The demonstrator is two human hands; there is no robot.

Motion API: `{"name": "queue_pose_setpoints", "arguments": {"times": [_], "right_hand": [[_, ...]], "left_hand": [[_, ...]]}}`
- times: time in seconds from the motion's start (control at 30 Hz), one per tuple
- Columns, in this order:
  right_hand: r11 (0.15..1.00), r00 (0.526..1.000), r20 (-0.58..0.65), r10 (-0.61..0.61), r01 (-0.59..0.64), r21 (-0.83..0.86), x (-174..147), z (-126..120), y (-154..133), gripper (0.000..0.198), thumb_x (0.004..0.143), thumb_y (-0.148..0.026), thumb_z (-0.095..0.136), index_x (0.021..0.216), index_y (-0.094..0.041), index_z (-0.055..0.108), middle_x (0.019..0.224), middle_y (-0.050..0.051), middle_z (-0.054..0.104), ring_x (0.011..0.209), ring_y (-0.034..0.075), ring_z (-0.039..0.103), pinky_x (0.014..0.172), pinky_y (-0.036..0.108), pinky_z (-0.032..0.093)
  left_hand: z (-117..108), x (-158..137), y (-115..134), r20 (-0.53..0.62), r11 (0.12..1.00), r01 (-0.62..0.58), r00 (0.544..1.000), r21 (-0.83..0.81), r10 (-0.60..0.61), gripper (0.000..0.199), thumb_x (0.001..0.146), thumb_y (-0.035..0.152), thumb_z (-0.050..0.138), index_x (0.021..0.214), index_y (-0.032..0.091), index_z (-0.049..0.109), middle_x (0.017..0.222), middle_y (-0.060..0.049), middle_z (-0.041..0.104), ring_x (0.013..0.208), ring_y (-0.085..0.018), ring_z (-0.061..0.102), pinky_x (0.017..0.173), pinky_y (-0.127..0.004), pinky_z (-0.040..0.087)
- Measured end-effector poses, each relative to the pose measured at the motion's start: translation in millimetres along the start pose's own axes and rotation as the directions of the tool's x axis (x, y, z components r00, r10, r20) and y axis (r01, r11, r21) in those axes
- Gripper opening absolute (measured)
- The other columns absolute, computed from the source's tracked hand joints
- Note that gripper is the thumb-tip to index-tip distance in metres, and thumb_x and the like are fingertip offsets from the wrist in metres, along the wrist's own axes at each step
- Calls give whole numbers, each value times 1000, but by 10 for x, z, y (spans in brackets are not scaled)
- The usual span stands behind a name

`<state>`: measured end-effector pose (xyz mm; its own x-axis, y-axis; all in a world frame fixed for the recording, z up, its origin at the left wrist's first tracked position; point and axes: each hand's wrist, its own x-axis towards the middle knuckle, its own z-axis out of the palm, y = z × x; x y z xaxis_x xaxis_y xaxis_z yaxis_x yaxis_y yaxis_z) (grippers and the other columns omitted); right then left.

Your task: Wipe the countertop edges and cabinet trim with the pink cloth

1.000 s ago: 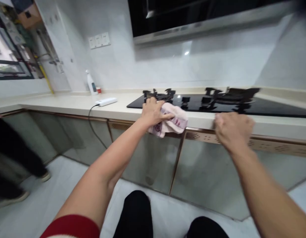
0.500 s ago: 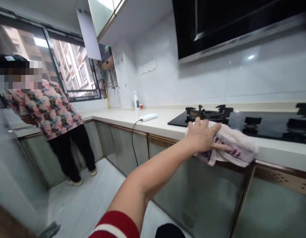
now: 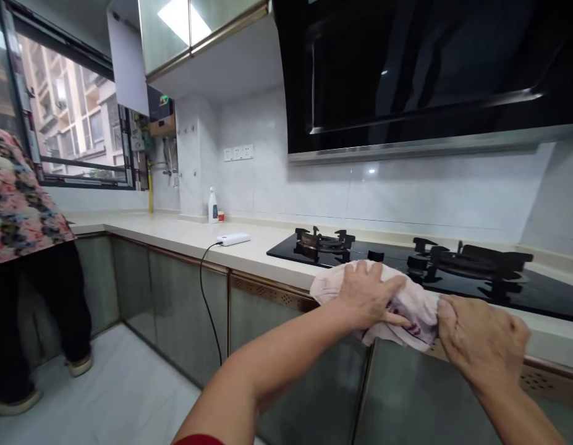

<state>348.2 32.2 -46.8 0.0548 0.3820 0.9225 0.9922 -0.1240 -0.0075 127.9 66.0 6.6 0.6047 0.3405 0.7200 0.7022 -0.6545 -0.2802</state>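
A pale pink towel [image 3: 330, 284] with purple markings lies bunched over the counter's front edge, just before the gas hob [image 3: 286, 248]. On top of it rests my left hand [image 3: 367, 293], fingers bent over the fabric and thumb pointing right, gripping it. My right hand [image 3: 488, 340] is at the towel's right end, its thumb against the fabric edge. Its other fingers curl away from view, so what they hold is hidden.
Black pan supports [image 3: 476, 262] stand on the hob beneath a range hood [image 3: 407, 80]. Leftward on the counter are a white device [image 3: 233, 238] with a hanging black cable [image 3: 203, 290] and a spray bottle [image 3: 212, 207]. Another person [image 3: 24, 204] stands at far left.
My view has swung right, moving the other person toward the left edge. My right hand has come into view beside the towel. My left hand stays on the towel.
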Motion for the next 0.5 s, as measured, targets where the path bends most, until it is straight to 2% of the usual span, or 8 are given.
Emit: {"name": "queue_pose_setpoints", "arguments": {"times": [0.1, 0.2, 0.37, 0.5], "right_hand": [[996, 997, -2, -78, 77, -45, -34, -24, 35, 46, 100, -39, 26, 109, -22, 68, 97, 15, 69, 89, 33, 59, 86, 48, 35], [993, 994, -7, -113, 113, -46, -51, -60, 49, 45, 101, -36, 27, 116, -18, 66, 107, 14, 69, 95, 31, 58, 90, 45, 35], [991, 992, 41, -117, 119, -54, -30, -127, 46, 43, 103, -36, 28, 117, -18, 65, 113, 11, 69, 100, 28, 57, 92, 43, 35], [991, 989, 69, -131, 132, -16, -5, -180, 67, 39, 103, -34, 32, 119, -19, 64, 118, 9, 69, 104, 26, 57, 96, 42, 35]], "left_hand": [[72, 97, 191, -40, 1000, -19, 999, 4, 19, 75, 76, 70, 69, 136, 29, 54, 130, -15, 52, 115, -35, 46, 90, -48, 38], [76, 99, 189, -31, 1000, -30, 999, 4, 30, 76, 74, 68, 72, 136, 29, 52, 128, -14, 53, 115, -35, 47, 90, -48, 38], [49, -28, -48, -6, 996, -91, 996, 16, 91, 79, 76, 64, 73, 142, 30, 47, 138, -15, 49, 118, -35, 47, 94, -50, 38], [68, -180, -343, 28, 996, -83, 996, 14, 83, 87, 72, 60, 78, 146, 31, 44, 148, -16, 42, 127, -38, 44, 105, -56, 30]]}}
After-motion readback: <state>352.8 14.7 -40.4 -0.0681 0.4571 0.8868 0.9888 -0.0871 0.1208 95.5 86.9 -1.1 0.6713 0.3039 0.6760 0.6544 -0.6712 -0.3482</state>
